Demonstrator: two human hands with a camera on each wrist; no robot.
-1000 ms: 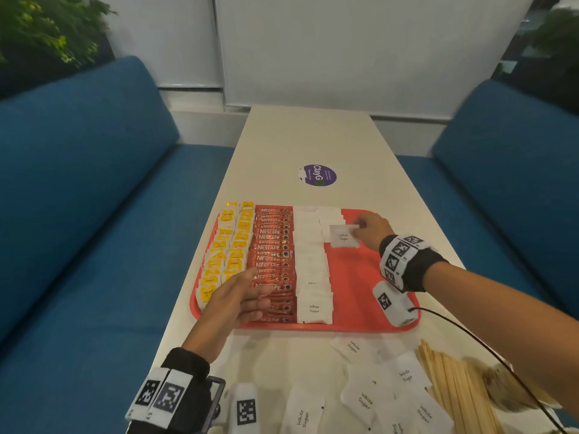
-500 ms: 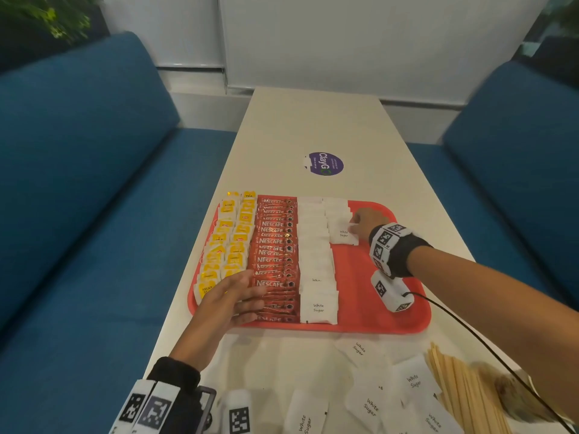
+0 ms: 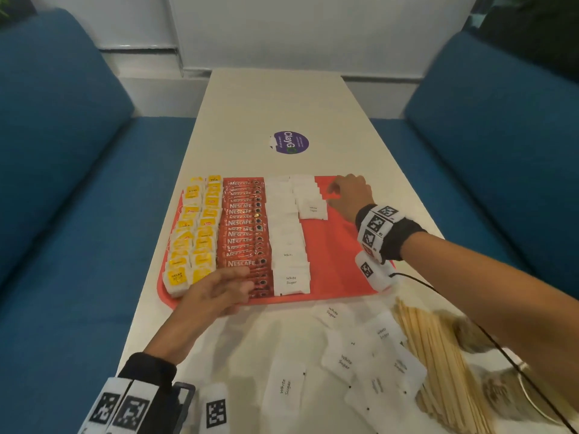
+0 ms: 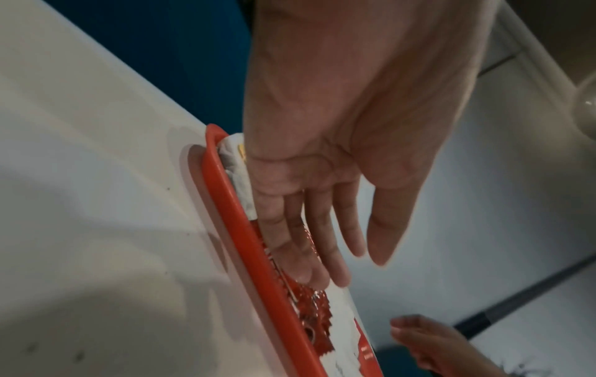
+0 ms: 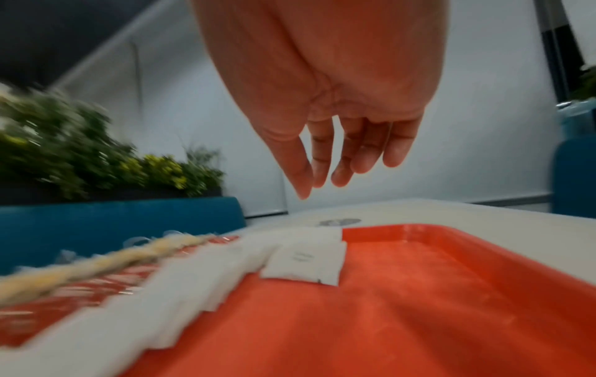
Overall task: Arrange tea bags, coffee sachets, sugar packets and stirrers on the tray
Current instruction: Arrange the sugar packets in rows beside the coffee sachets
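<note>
My right hand [image 3: 349,195] hangs above the far end of the red tray [image 3: 338,264], fingers [image 5: 335,165] loosely extended and holding nothing, just beside the newest sugar packet [image 3: 312,209]; my left hand [image 3: 216,292] lies flat, fingers straight, pressing the near ends of the coffee sachets [image 3: 242,227]; tea bags [image 3: 194,233] fill the tray's left columns; loose sugar packets [image 3: 344,361] and wooden stirrers [image 3: 438,364] wait on the white table [image 3: 275,101], near me.

- white counter [image 3: 275,98] down the middle
- purple round sticker [image 3: 289,142] on it
- blue sofas [image 3: 62,170] either side of the counter
- green plants [image 5: 96,163] behind one sofa
</note>
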